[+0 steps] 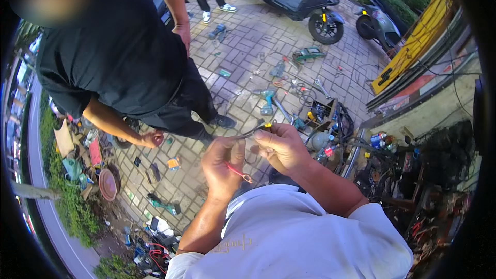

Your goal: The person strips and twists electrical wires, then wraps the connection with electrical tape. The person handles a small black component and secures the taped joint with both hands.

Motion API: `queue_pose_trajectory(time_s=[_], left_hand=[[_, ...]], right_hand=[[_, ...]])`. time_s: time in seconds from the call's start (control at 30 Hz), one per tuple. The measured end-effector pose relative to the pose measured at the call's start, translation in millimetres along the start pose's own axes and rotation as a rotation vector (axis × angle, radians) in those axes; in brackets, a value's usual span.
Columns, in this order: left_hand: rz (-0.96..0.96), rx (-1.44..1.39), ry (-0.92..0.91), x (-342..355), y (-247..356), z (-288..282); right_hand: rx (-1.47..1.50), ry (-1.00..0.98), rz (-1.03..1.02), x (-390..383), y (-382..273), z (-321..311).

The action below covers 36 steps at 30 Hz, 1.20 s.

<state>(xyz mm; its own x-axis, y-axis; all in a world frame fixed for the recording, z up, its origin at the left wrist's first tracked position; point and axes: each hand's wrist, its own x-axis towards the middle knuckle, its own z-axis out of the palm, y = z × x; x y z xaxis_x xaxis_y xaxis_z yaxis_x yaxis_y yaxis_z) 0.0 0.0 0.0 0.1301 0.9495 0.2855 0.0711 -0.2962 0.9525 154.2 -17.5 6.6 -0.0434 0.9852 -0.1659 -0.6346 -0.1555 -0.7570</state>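
Observation:
My left hand (222, 165) is closed, gripping a dark electrical cable (247, 134) in front of my chest. The other end of the cable is pinched between the thumb and fingers of my right hand (283, 147). A small yellow piece (267, 125) shows at the right fingertips, too small to make out. Out of the left palm hangs a red wire (236, 170) with a pale loop at its end. The fingers hide part of the cable.
A person in black (119, 46) stands at the left. On the paving lie a teal cordless drill (267, 101), a wrench (322, 89) and several other tools. An electric scooter (302, 2) is parked behind. Clutter and a tub (108, 184) sit left; parts are heaped right.

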Motion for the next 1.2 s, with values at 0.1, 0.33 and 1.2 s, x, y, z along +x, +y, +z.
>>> queue_pose_trajectory(time_s=[0.1, 0.33, 1.2], left_hand=[[0.116, 0.016, -0.025, 12, -7, -11], [0.297, 0.116, -0.309, 30, -3, -45], [-0.346, -0.297, -0.25, 60, 7, -13]], right_hand=[[0.334, 0.024, 0.058, -17, -16, 10], [0.512, 0.187, -0.036, -26, -22, 24], [-0.596, 0.209, -0.644, -1, 28, 40]])
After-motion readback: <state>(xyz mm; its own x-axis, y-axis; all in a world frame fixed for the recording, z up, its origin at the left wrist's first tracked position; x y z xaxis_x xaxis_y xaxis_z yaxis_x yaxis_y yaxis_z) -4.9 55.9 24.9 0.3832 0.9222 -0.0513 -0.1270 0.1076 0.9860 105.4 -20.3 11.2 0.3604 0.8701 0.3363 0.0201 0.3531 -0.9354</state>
